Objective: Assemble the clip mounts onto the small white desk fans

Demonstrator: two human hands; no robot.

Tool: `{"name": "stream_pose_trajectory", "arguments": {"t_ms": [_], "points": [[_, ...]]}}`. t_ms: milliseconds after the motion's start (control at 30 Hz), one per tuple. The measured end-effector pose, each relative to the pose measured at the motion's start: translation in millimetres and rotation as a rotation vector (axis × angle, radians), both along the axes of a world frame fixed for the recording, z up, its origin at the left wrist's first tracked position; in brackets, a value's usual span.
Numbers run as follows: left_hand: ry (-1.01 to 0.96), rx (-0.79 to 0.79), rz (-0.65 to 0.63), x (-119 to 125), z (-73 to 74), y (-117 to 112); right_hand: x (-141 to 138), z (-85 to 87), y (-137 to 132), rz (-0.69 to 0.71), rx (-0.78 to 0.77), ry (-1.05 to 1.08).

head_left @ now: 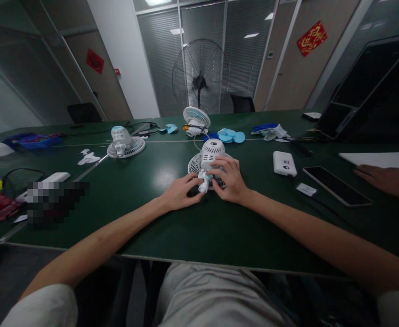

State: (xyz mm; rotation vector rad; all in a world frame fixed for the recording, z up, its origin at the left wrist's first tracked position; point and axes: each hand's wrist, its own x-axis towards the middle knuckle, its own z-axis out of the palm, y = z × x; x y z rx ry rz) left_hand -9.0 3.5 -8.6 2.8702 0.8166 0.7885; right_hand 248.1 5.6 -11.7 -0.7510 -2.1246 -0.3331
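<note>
Fan (211,152) lies grille-down on the surface (158,218).
Left hand (179,194) pinches its stand (204,184); right hand (229,180) grips the fan body. Power bank (284,163) lies right of the right hand.

Glass-walled office, blinds drawn, pedestal fan (199,75) behind green table (172,227).
</note>
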Motion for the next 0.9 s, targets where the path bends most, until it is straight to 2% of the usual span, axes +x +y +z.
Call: {"name": "stream_pose_trajectory", "arguments": {"t_ms": [900], "points": [[-0.006, -0.015, -0.010, -1.9, 0.4, 0.1, 2.9, -1.8, 6.8, 0.044, -0.026, 0.099]]}}
